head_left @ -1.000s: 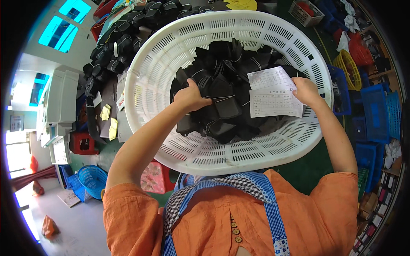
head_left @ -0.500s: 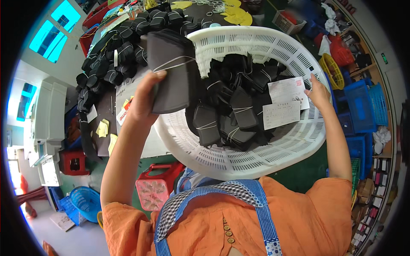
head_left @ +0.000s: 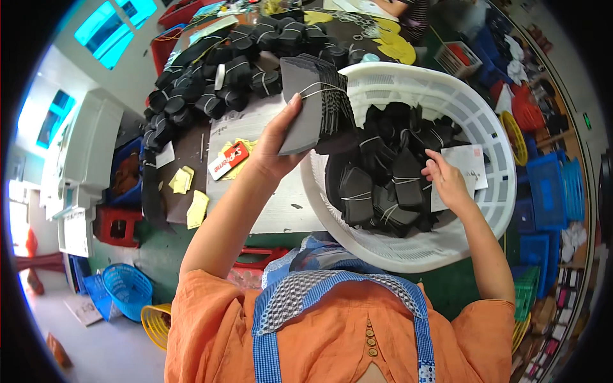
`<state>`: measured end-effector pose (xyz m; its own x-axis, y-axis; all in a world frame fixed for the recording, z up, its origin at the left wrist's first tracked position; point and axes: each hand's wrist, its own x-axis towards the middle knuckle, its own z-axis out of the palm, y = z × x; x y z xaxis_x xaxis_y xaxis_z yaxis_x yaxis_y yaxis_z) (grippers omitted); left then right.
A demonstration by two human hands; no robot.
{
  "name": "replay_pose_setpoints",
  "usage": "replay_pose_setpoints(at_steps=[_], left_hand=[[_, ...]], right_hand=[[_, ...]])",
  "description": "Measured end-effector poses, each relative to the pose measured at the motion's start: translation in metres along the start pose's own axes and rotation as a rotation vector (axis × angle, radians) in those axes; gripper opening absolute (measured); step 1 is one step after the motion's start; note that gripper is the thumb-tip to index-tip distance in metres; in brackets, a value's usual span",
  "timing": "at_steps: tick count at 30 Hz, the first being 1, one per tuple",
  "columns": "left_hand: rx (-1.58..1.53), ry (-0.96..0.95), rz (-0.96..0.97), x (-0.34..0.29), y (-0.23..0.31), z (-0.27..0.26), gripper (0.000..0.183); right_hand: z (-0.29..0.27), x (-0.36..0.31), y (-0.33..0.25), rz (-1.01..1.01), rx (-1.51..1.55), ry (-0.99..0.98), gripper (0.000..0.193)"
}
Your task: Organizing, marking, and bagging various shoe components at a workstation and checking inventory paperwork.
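My left hand is closed round a thick stack of dark grey cut pieces, bound with a pale elastic band. The stack is held up over the left rim of a large white plastic basket. Inside the basket lie several banded bundles of black pieces. Two white paper slips rest on the basket's right side. Above them is my right hand, its fingers loosely apart; part of the lower slip is hidden under it, and I cannot tell whether it touches the paper.
Many black banded bundles are piled on the table to the left. Nearer are a red and white phone-like thing and yellow pieces. A red stool stands at the left; blue crates are stacked at the right.
The view has shifted left. The stack in my left hand has tilted, showing its layered edge. My right hand has left the basket's right rim and come inward over the paper slips.
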<state>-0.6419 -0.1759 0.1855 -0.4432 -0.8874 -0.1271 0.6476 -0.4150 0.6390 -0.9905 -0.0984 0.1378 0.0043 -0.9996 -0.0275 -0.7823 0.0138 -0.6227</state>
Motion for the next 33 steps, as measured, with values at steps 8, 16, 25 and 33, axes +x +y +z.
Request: replay_pose_setpoints(at_steps=[8, 16, 25, 33], left_hand=[[-0.128, 0.003, 0.112, -0.004, 0.037, -0.055, 0.042], [-0.031, 0.177, 0.012, 0.048, 0.08, -0.179, 0.034], [0.268, 0.468, -0.203, 0.136, 0.028, -0.229, 0.039], [0.466, 0.445, -0.323, 0.196, -0.015, -0.23, 0.056]], right_hand=[[0.019, 0.033, 0.039, -0.108, -0.038, 0.189, 0.031], [0.015, 0.062, 0.021, 0.152, 0.308, 0.245, 0.019], [0.059, 0.093, 0.018, 0.229, -0.033, 0.399, 0.024], [0.098, 0.14, -0.01, 0.127, -0.704, 0.074, 0.051]])
